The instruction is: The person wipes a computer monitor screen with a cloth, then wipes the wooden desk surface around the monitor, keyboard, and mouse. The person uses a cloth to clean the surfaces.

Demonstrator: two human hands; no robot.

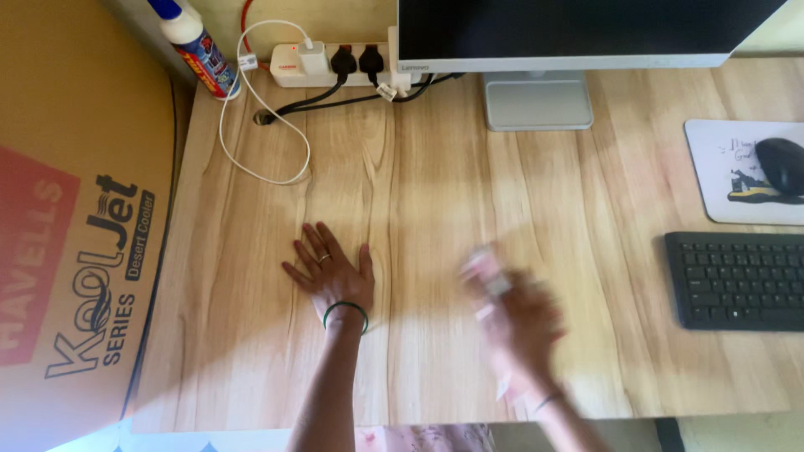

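My left hand (329,269) lies flat on the wooden desk (435,192), palm down with the fingers spread. It wears a ring and a green bangle at the wrist. My right hand (517,314) hovers over the desk to the right of it, heavily blurred by motion. Something small and pale (488,276) seems to sit in its fingers, but the blur hides what it is.
A monitor (569,29) on a grey stand (538,100) is at the back. A white power strip (331,65) with plugs and a looping white cable (264,134) lies back left, beside a bottle (199,48). A black keyboard (737,280), mouse (781,165) and pad sit right. A cardboard box (75,218) stands left.
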